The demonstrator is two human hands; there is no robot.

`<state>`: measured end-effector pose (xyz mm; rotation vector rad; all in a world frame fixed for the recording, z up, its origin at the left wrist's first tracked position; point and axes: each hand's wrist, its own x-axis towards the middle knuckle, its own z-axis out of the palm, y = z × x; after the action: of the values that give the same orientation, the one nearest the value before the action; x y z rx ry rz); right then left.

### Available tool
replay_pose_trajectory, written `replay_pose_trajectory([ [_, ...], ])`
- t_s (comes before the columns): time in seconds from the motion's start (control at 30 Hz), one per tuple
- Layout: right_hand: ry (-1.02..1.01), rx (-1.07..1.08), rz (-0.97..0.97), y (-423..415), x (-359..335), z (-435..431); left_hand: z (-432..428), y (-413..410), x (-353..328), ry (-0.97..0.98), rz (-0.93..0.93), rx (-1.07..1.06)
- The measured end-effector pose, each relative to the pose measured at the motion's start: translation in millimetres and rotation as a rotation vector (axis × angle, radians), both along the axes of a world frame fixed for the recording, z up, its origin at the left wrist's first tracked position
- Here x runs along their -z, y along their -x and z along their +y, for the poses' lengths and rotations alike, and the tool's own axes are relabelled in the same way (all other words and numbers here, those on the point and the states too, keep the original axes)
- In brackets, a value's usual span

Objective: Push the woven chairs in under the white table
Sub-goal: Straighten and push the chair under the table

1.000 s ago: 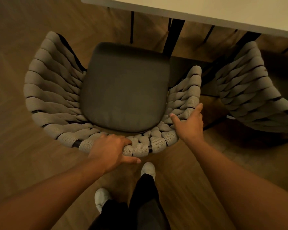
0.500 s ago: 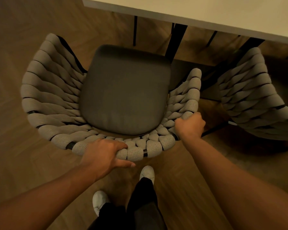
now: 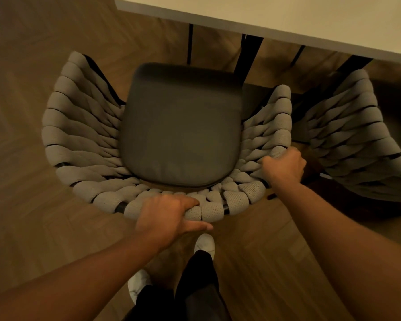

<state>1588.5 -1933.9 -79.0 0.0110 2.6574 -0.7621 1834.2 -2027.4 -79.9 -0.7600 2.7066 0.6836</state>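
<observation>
A woven chair (image 3: 79, 135) with thick grey bands and a dark seat cushion (image 3: 183, 126) stands in front of me, its seat outside the white table (image 3: 287, 15) at the top. My left hand (image 3: 167, 218) grips the curved back rim near its middle. My right hand (image 3: 285, 165) is closed on the rim at the right side. A second woven chair (image 3: 357, 135) stands to the right, partly under the table's edge.
Dark table legs (image 3: 250, 54) drop to the wooden floor (image 3: 21, 205) just beyond the seat's front. My feet in white shoes (image 3: 205, 243) stand right behind the chair. The gap between the two chairs is narrow.
My right hand went from open beside the rim to closed around it. The left hand kept its grip. The chair shifted only slightly in the view.
</observation>
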Motion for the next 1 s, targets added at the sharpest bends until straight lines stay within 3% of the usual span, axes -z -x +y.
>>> replay_pose_trajectory([
  [0.33,-0.020,-0.044,-0.037,13,13,29,24,15,12,-0.014,-0.004,0.018],
  [0.47,-0.056,-0.155,0.020,7,11,39,27,15,12,-0.006,-0.009,0.017],
  [0.67,-0.312,-0.590,0.423,-53,-2,41,18,9,9,-0.121,-0.019,0.040],
  [0.87,-0.127,-0.960,0.205,-120,-4,33,-17,-33,-2,0.039,-0.059,0.080],
  [1.0,-0.233,-1.142,0.134,-146,2,31,-44,-75,-2,0.179,-0.124,0.082],
])
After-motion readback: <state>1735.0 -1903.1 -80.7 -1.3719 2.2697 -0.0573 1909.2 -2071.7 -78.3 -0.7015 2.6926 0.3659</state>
